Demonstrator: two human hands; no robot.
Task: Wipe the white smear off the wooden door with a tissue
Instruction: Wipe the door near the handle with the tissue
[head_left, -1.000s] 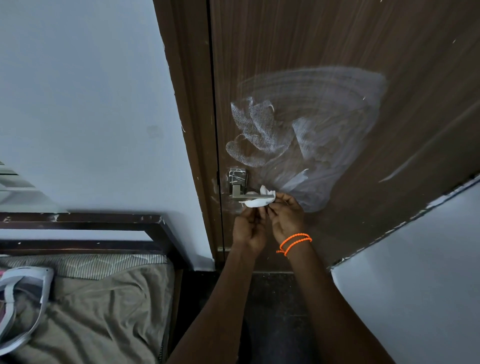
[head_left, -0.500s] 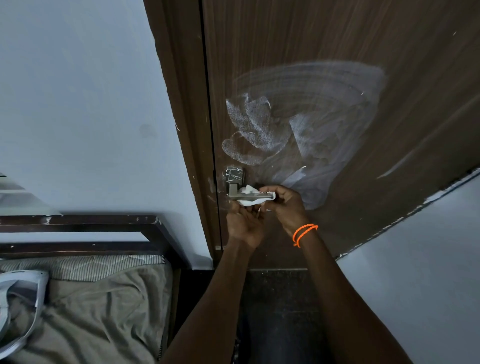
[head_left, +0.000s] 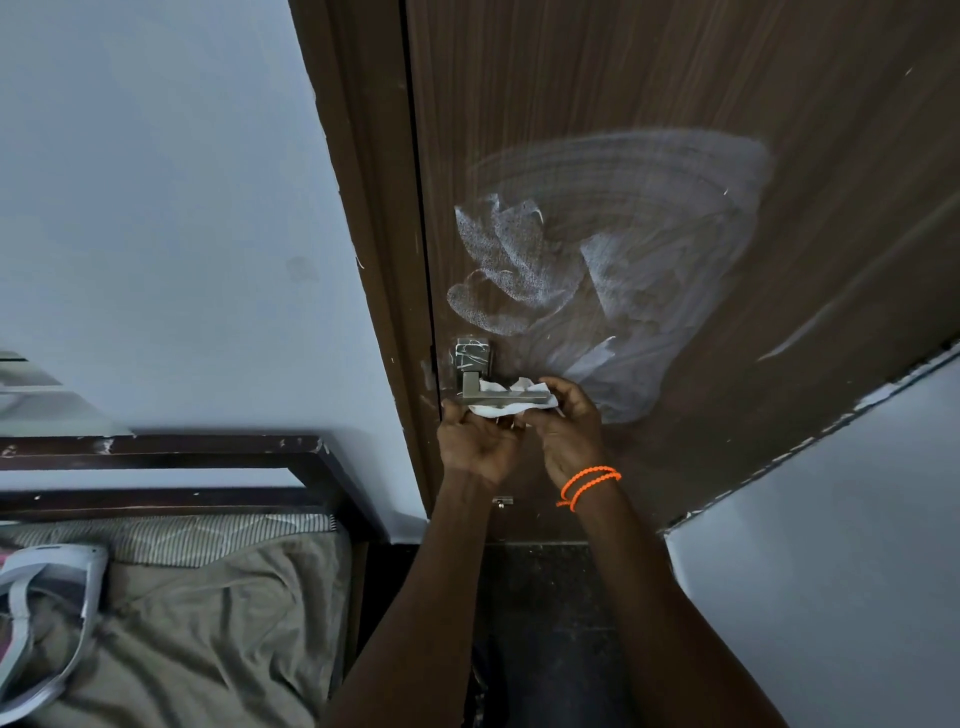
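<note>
Your left hand (head_left: 480, 441) and right hand (head_left: 563, 434) are covering the underside of the tissue (head_left: 511, 400), and the door handle (head_left: 501, 397) is crossing its middle. The frame's top edge is cutting off the wooden door (head_left: 675, 93); the bed (head_left: 182, 623) is running past the left and bottom edges.
</note>
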